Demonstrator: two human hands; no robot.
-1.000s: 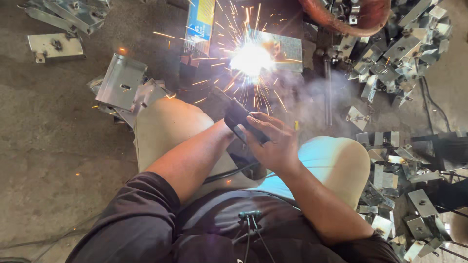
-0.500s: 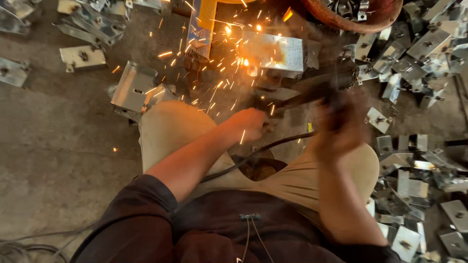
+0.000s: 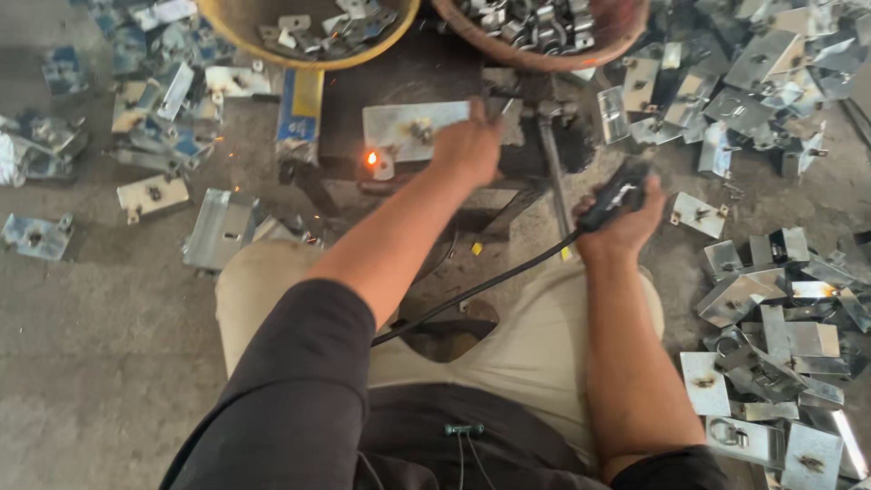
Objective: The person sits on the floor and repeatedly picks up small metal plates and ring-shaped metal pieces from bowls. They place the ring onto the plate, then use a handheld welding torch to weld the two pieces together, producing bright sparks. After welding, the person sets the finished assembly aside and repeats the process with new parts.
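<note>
Seen from the head camera, a person sits low over a grey concrete floor (image 3: 82, 363) strewn with bent metal brackets (image 3: 771, 318), two baskets of parts at the top edge. The left hand (image 3: 467, 145) presses a flat metal plate (image 3: 408, 127) on a dark stand, a glowing weld spot (image 3: 370, 159) beside it. The right hand (image 3: 621, 222) grips a black welding holder (image 3: 612, 195) near the knee, its cable trailing back.

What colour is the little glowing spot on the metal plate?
Bright orange, the glowing spot at the metal plate; head view shows it.

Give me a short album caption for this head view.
Left hand on a metal plate beside a glowing weld; right hand holds the black welding handle.
</note>
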